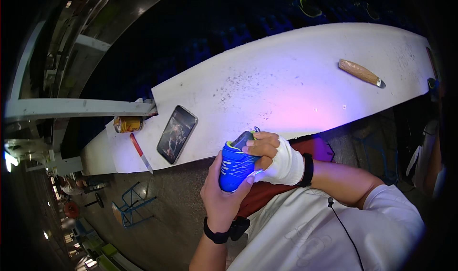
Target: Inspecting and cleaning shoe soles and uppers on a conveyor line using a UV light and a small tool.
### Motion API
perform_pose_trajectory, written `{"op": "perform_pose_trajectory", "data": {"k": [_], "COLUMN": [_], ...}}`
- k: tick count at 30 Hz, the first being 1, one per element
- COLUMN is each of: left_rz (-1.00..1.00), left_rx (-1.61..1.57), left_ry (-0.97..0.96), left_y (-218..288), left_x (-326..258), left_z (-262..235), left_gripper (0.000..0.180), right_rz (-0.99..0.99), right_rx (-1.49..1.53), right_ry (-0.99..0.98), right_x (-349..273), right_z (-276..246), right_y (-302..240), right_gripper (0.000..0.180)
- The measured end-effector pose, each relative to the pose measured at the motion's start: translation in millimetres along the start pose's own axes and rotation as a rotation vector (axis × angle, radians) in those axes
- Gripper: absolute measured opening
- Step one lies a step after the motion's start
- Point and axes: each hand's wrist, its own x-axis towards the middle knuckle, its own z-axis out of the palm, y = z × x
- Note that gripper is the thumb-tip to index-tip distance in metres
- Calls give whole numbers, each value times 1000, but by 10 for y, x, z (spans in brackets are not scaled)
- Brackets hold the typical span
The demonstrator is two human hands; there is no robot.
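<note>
A small blue sports shoe (233, 171) with pale laces, a crossed line pattern and a yellow-green collar edge is held up in front of me, close to the table's near edge. My left hand (220, 194) is closed round its lower side, thumb and fingers on opposite sides. My right hand (274, 159), in a white glove that leaves the fingers bare, grips the shoe's dark opening with its fingers over the collar. A violet-white glow lies where the right glove meets the shoe; its source is hidden.
On the white table (286, 75) lie a phone (177, 134), a red-handled knife (140, 152), a yellow can (128, 124) and a wooden-handled knife (361, 72). Beyond are dark racks with shoes (310, 7). A blue-framed stool (133, 204) stands on the floor at left.
</note>
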Motion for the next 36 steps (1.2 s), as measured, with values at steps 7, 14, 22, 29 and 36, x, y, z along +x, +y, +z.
{"op": "perform_pose_trajectory", "data": {"k": [7,14,22,29,36], "left_rz": [377,594,640,839,678], "left_rx": [-17,-120,-327,-169,-293], "left_ry": [-326,-61,79,196,86], "left_y": [414,-90,89,62,181], "left_x": [149,10,107,148,206], "left_z": [-166,750,980,1097,1165], "left_gripper": [66,60,39,38,45], "right_rz": [370,207,246,298,396], "right_rx": [57,293,220,450,532], "right_ry": [156,-110,-134,-59,-24], "right_x": [-20,364,306,158,74], "right_z": [-548,-1171,-1208,-1144,-1291], "right_y": [-229,-286,-332,-200,-198], "right_gripper": [75,64,66,56,52]}}
